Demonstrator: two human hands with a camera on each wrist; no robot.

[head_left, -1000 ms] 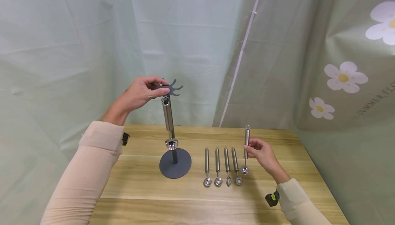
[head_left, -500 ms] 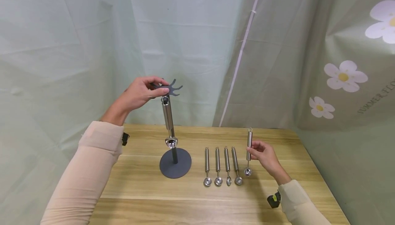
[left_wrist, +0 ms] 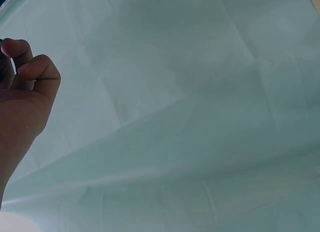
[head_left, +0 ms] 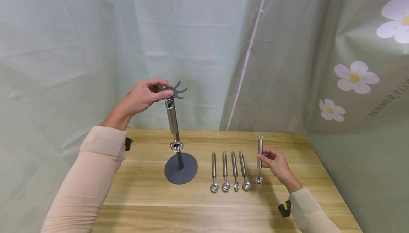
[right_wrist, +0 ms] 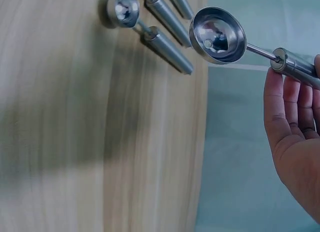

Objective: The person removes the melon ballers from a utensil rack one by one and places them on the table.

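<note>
**Two hands, a rack and steel scoops**

The left hand (head_left: 143,96) pinches the dark rack's (head_left: 180,171) top, where one scoop (head_left: 173,123) hangs. The right hand (head_left: 276,164) grips another scoop (head_left: 260,158) upright, just above the wooden table (head_left: 153,197), beside four lying scoops (head_left: 229,171).

The light is soft and even, and the head view is bright and sharp. The round dark grey stand base (head_left: 180,173) and the row of shiny steel scoops (head_left: 228,171) drop only faint shadows on the pale wooden table (head_left: 153,194). In the right wrist view a big soft shadow lies across the wood, which looks smeared and blurry. Small bright spots shine in the round steel scoop bowl (right_wrist: 218,35). The left wrist view is hazy, and the hand (left_wrist: 22,100) there looks dark.
</note>
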